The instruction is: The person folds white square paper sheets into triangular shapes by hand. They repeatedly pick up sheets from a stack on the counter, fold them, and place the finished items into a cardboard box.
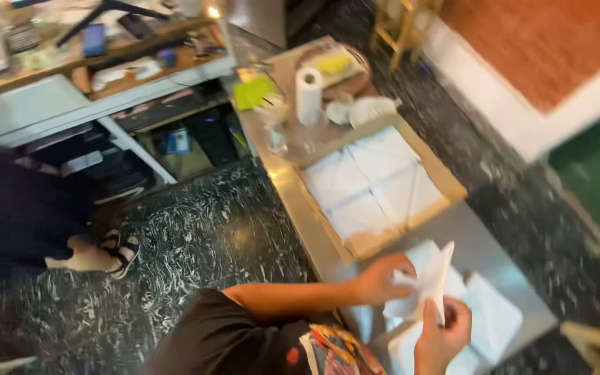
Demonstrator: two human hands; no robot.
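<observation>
The white paper sheet (pixel 430 281) stands up between the two hands at the bottom of the head view, over the near end of the steel table (pixel 480 246). The left hand (pixel 382 278) grips its left edge with fingers curled shut on the paper, thumb side toward the sheet. The right hand (pixel 446 332) comes up from below and pinches the sheet's lower right part between thumb and fingers, so both hands are closed on the same piece.

The sheet is thin, white and creased, folded so that a pointed flap rises above the hands; the picture is blurred, so it looks like a fold in the middle, though I cannot be sure how many layers there are.

Under the hands lie more white sheets (pixel 491 316) flat on the steel table, just beside the held one. Farther up the table sits a cardboard tray (pixel 446 177) with four folded white squares side by side. Beyond it stand a paper towel roll (pixel 307 95), upright, and a green pad (pixel 253 92). To the left, on the dark marbled floor (pixel 196 236), another person's sandalled foot (pixel 102 253) rests well apart from the table
</observation>
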